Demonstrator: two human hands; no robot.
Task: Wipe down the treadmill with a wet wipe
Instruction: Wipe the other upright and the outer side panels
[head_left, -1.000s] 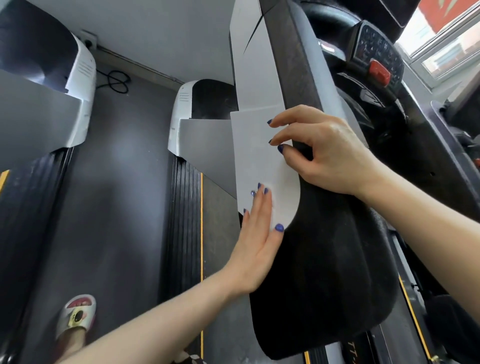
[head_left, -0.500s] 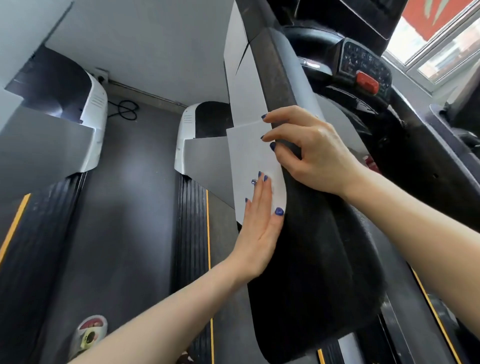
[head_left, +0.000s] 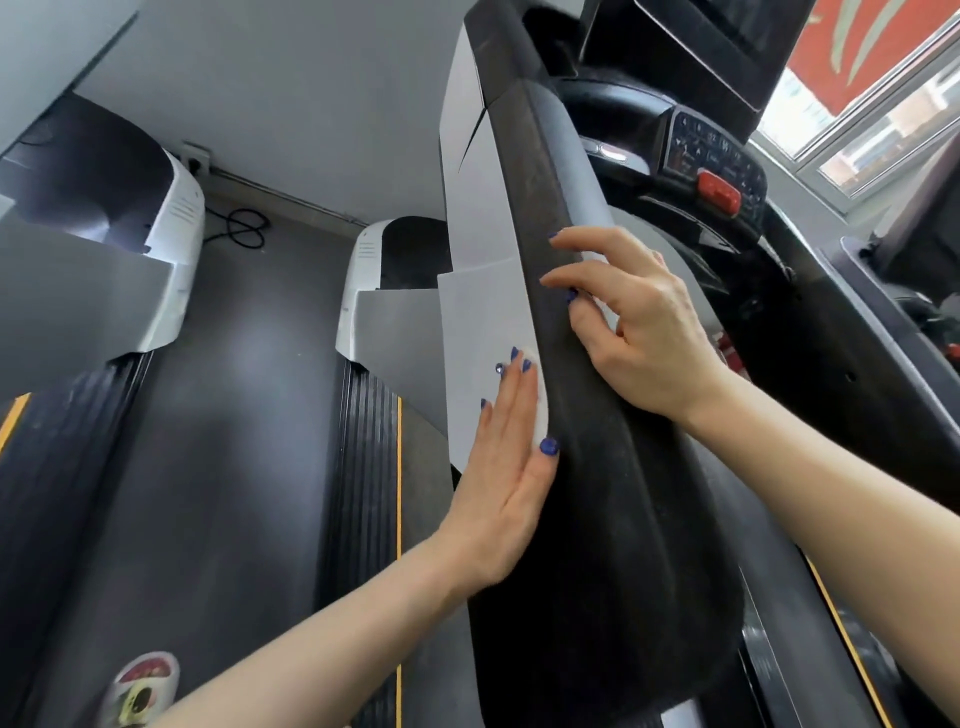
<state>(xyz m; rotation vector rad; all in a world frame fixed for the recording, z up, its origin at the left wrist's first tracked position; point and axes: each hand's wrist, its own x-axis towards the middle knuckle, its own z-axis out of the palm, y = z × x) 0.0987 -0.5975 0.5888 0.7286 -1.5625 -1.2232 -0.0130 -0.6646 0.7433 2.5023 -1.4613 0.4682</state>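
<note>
L hand (head_left: 506, 470) came up from 7 o'clock, forearm angled, palm flat w/ fingers straight and together, pressing the grey side panel (head_left: 480, 332) of the treadmill handrail (head_left: 597, 467); thumb lay along the panel's edge beside the black padding. R hand (head_left: 636, 322) reached in from 4 o'clock, wrist bent, fingers loosely curled over the handrail's top, pinching a white wet wipe (head_left: 602, 299) against it; only a bit of wipe showed under the fingers. Console keypad (head_left: 711, 156) w/ red stop button (head_left: 719, 191) sat at 1 o'clock. A sandalled foot (head_left: 140, 686) was at 7 o'clock on the floor.
</note>
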